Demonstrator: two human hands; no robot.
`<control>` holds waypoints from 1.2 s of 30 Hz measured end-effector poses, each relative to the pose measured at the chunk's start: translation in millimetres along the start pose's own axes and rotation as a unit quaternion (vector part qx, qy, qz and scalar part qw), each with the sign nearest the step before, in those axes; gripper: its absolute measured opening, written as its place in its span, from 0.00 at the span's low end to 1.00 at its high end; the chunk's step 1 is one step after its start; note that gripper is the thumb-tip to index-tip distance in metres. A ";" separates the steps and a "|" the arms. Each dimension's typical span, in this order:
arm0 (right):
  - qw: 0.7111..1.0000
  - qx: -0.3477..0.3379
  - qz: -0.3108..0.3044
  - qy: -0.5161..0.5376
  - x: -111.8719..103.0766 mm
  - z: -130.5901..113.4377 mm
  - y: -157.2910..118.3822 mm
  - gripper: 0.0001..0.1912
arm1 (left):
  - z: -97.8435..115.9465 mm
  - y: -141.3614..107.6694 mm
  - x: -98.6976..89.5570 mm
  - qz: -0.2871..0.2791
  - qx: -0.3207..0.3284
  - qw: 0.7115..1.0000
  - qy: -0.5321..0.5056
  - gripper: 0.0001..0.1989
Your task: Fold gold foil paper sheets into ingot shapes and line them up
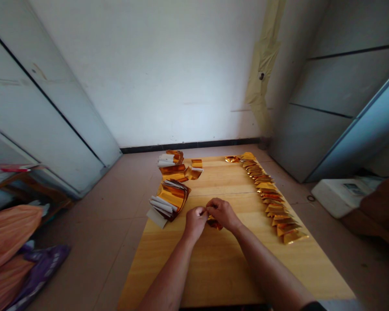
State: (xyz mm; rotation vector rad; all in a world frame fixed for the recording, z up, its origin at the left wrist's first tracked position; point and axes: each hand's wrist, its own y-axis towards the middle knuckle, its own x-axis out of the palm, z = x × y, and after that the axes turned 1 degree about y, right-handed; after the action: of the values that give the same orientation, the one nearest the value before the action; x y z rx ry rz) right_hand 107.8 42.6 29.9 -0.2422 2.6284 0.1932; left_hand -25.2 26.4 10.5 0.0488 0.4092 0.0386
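Note:
My left hand (195,221) and my right hand (223,213) meet over the middle of the wooden table (214,268). Both are closed, fingertips pinched together on a small piece of gold foil paper (215,223). Most of that piece is hidden under my right hand, so its shape is unclear. Left of my hands lies a curled stack of gold foil paper sheets (173,195) with pale backs. A long row of folded gold paper pieces (272,199) runs along the table's right edge, overlapping one another.
More curled gold sheets (172,172) lie at the far left, near a small loose gold piece (196,163). A white wall (181,77) stands beyond the table, with grey cabinets (314,99) at the right. Bags (13,242) lie at left; a white box (340,196) stands at right.

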 end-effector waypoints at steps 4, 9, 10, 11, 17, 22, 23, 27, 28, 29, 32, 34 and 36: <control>1.000 -0.013 -0.014 -0.003 -1.5 3.5 2.1 0.07 | -0.6 -0.5 -1.6 -0.023 -0.003 1.000 -0.007 0.14; 0.999 -0.019 -0.006 -0.029 -2.9 0.4 1.2 0.07 | 3.9 -2.2 -5.3 -0.060 -0.037 0.995 -0.075 0.14; 0.999 -0.021 -0.003 -0.037 -2.8 -0.5 0.8 0.07 | 4.9 -2.4 -6.2 -0.070 -0.043 0.992 -0.092 0.14; 0.999 -0.023 0.000 -0.044 -2.8 -1.2 0.5 0.07 | 5.5 -2.5 -7.1 -0.080 -0.048 0.990 -0.108 0.13; 0.998 -0.009 0.024 -0.053 -2.8 -3.0 0.6 0.08 | -2.6 -1.3 -9.0 -0.082 -0.078 0.988 -0.106 0.16; 0.998 0.005 0.033 -0.057 -3.7 -3.4 3.0 0.08 | -8.2 -1.1 -8.7 -0.076 -0.052 0.993 -0.079 0.14; 0.998 0.012 0.033 -0.055 -4.2 -2.8 3.9 0.08 | -7.4 -1.0 -9.2 -0.084 -0.047 0.992 -0.077 0.14; 0.998 0.019 0.019 -0.057 -8.4 -0.8 8.1 0.07 | -1.7 -0.4 -11.1 -0.100 -0.052 0.990 -0.083 0.11; 0.998 0.015 0.014 -0.062 -9.7 -1.4 8.9 0.07 | 0.1 -0.2 -11.2 -0.099 -0.061 0.989 -0.092 0.10; 0.998 0.011 0.009 -0.068 -11.0 -2.6 9.5 0.07 | 2.0 0.0 -11.1 -0.098 -0.072 0.987 -0.103 0.10; 0.996 -0.004 -0.002 -0.087 -13.2 -8.9 10.3 0.07 | 8.1 0.5 -10.0 -0.097 -0.110 0.979 -0.139 0.11; 0.996 -0.013 -0.011 -0.091 -12.6 -12.6 10.6 0.07 | 11.7 1.0 -9.0 -0.107 -0.122 0.975 -0.155 0.13; 0.996 -0.016 -0.018 -0.081 -11.8 -13.8 10.8 0.07 | 14.5 1.6 -8.3 -0.119 -0.127 0.971 -0.164 0.16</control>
State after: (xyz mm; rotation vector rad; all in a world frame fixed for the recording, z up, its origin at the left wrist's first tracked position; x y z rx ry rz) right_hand 109.4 52.2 48.6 -0.2725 2.4596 0.2330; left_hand -27.0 27.0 27.1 -0.2450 0.0754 -0.1520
